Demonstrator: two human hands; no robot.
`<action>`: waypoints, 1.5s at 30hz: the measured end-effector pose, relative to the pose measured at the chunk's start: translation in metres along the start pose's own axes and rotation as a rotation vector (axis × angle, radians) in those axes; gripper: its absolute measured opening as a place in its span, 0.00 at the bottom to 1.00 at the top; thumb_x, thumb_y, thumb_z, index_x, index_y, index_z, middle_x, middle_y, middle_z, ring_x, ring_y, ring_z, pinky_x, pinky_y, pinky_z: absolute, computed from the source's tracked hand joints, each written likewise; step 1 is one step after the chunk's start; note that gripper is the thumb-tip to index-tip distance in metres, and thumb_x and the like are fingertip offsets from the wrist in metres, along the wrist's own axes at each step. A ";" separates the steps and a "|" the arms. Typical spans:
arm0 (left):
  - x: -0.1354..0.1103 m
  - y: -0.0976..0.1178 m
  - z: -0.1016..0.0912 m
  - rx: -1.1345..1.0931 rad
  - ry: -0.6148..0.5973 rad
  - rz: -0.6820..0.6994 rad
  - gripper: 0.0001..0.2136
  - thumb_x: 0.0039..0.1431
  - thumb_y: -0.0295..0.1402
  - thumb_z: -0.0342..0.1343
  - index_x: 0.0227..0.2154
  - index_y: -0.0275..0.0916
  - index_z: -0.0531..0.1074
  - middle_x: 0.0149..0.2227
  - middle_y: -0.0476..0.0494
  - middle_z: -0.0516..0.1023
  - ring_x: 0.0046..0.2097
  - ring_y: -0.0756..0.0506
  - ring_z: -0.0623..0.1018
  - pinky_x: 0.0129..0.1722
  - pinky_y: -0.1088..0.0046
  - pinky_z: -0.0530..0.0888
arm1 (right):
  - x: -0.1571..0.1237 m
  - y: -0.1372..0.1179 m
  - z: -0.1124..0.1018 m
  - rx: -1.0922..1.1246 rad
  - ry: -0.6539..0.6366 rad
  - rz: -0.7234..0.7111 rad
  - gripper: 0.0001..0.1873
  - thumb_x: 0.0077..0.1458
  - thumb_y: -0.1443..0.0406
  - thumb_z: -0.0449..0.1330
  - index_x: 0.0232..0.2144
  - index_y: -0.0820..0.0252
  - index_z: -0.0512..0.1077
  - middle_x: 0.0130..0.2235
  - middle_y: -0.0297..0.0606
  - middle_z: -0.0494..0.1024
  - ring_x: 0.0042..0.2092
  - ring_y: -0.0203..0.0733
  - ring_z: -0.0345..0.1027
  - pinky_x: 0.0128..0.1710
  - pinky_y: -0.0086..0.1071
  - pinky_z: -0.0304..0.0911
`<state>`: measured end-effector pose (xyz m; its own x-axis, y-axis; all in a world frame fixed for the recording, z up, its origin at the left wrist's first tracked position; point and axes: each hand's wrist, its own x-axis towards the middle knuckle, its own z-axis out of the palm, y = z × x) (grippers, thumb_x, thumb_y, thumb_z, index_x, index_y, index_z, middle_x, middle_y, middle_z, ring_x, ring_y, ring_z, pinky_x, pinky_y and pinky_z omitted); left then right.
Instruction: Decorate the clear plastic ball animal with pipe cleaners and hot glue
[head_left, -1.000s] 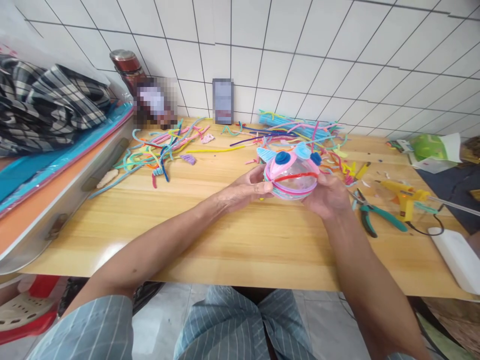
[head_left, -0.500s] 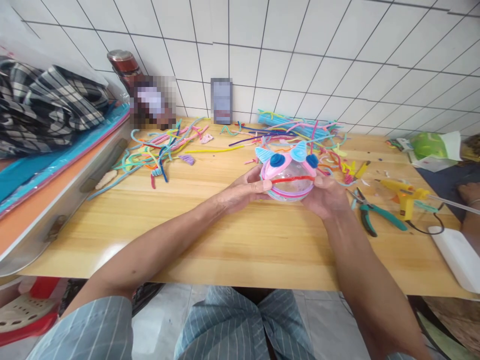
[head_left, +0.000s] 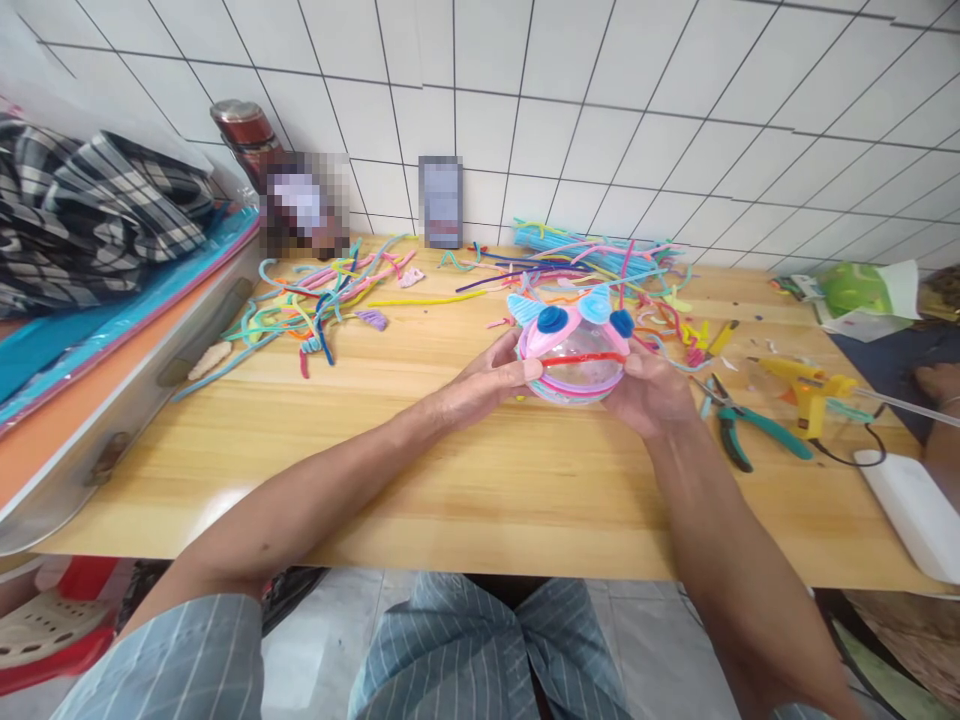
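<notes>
Between my two hands, above the wooden table (head_left: 450, 490), is a clear plastic ball (head_left: 581, 372) decorated with pipe cleaners. It has light blue ears (head_left: 596, 303), dark blue round eyes (head_left: 553, 319), pink trim around them and purple and pink bands low down. A red pipe cleaner (head_left: 581, 358) runs across its front. My left hand (head_left: 501, 372) grips the ball's left side, thumb at the red strip's left end. On the opposite side my right hand (head_left: 651, 385) is closed on the ball, near the strip's other end. Fingers behind the ball are partly hidden.
Loose pipe cleaners (head_left: 322, 300) lie left and behind, near a blue bundle (head_left: 540, 240). Pliers (head_left: 750, 420), a yellow glue gun (head_left: 806, 390) and a white box (head_left: 907, 510) lie right. A phone (head_left: 442, 205) leans on the wall. Another person's hand (head_left: 937, 385) shows far right.
The view has shifted very slightly. Both hands keep the same hold on the ball, and nothing else has visibly moved.
</notes>
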<state>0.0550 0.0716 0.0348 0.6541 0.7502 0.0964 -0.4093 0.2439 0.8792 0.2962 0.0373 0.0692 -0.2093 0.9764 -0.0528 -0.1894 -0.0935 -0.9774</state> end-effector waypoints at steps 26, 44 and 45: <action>0.001 -0.018 0.004 -0.024 0.346 0.147 0.41 0.51 0.48 0.81 0.65 0.50 0.69 0.60 0.45 0.82 0.60 0.37 0.85 0.57 0.61 0.82 | -0.013 0.033 0.045 -1.316 0.539 -1.038 0.18 0.69 0.61 0.68 0.59 0.42 0.80 0.64 0.45 0.82 0.69 0.67 0.76 0.76 0.73 0.64; 0.001 -0.029 0.007 -0.053 0.436 0.191 0.35 0.49 0.47 0.83 0.55 0.46 0.72 0.52 0.47 0.82 0.52 0.42 0.84 0.48 0.69 0.80 | -0.004 0.058 0.045 -1.449 0.502 -1.127 0.16 0.73 0.64 0.67 0.61 0.50 0.79 0.58 0.47 0.88 0.58 0.56 0.81 0.62 0.53 0.74; 0.002 -0.031 0.006 -0.052 0.445 0.194 0.34 0.50 0.47 0.82 0.54 0.45 0.72 0.52 0.47 0.82 0.51 0.42 0.83 0.47 0.69 0.80 | -0.004 0.058 0.045 -1.434 0.493 -1.148 0.17 0.73 0.65 0.67 0.62 0.51 0.79 0.57 0.47 0.88 0.57 0.55 0.82 0.61 0.52 0.74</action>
<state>0.0725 0.0620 0.0104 0.2313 0.9722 0.0374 -0.5353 0.0951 0.8393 0.2433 0.0189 0.0222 -0.2761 0.4260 0.8616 0.8623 0.5057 0.0262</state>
